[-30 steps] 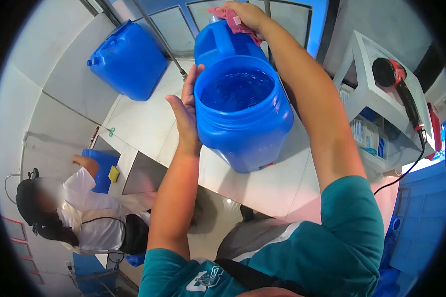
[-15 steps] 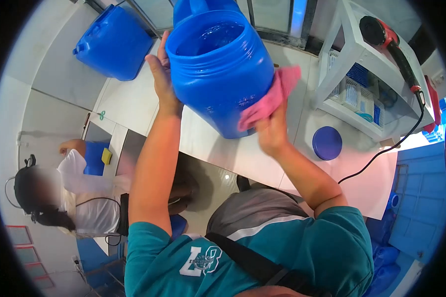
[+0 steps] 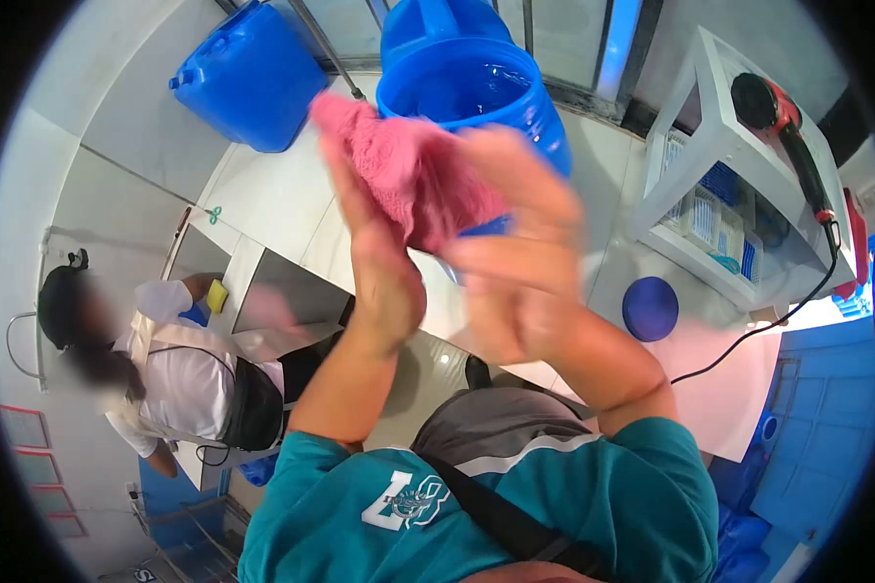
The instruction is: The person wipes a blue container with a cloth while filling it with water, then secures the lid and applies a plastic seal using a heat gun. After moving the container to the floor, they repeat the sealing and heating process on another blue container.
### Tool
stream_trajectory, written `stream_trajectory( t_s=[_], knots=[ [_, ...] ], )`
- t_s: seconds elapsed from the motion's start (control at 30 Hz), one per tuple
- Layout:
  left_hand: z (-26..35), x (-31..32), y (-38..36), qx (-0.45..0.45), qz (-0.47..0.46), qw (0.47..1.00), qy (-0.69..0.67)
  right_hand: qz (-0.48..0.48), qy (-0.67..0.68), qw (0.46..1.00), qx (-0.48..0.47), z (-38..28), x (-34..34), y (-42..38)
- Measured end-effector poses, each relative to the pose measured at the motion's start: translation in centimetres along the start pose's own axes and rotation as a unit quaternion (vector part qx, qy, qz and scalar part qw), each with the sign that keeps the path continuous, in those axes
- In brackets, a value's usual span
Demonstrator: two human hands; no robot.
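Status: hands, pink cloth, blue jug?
Left hand against pink cloth; right hand blurred, grip unclear. Blue jug open, liquid inside. Hands and cloth block part of jug's front.

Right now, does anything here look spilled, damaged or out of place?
Nothing visible looks spilled or damaged, though the blurred right hand hides some of the scene. Perhaps odd: the cord of the red-and-black tool trails over the same table as the open blue container of liquid, and cords are best kept from liquid.

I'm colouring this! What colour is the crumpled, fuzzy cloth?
The cloth is pink, seen best in the head view.
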State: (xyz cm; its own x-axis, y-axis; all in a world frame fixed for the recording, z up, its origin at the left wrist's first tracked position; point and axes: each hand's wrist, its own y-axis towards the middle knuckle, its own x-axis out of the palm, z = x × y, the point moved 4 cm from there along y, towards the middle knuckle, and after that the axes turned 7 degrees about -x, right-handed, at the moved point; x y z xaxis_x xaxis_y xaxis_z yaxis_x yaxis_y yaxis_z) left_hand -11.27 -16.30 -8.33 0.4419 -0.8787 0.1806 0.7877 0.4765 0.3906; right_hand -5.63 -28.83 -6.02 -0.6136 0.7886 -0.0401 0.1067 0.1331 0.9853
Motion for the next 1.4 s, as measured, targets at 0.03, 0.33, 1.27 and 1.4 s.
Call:
stream_trajectory(
  t_s=[0.03, 0.33, 1.27, 1.4],
  knots=[
    [0.3, -0.3, 2.0, -0.066, 0.015, 0.998, -0.009, 0.033, -0.09, 0.995, -0.017, -0.5, -2.2, -0.8],
    [-1.7, -4.8, 14.4, 0.195, -0.151, 0.887, 0.391, 0.159, -0.143, 0.967, 0.139, 7.6, -4.2, -6.6],
    [-17.4, -8.7, 11.2, -0.126, 0.001, 0.97, -0.206, 0.119, -0.243, 0.952, 0.142, 7.1, -3.5, -6.0],
    [-19.5, -11.0, 21.2, -0.091, -0.09, 0.991, -0.042, 0.123, -0.24, 0.952, 0.143, 7.0, -3.8, -6.2]
  ],
)
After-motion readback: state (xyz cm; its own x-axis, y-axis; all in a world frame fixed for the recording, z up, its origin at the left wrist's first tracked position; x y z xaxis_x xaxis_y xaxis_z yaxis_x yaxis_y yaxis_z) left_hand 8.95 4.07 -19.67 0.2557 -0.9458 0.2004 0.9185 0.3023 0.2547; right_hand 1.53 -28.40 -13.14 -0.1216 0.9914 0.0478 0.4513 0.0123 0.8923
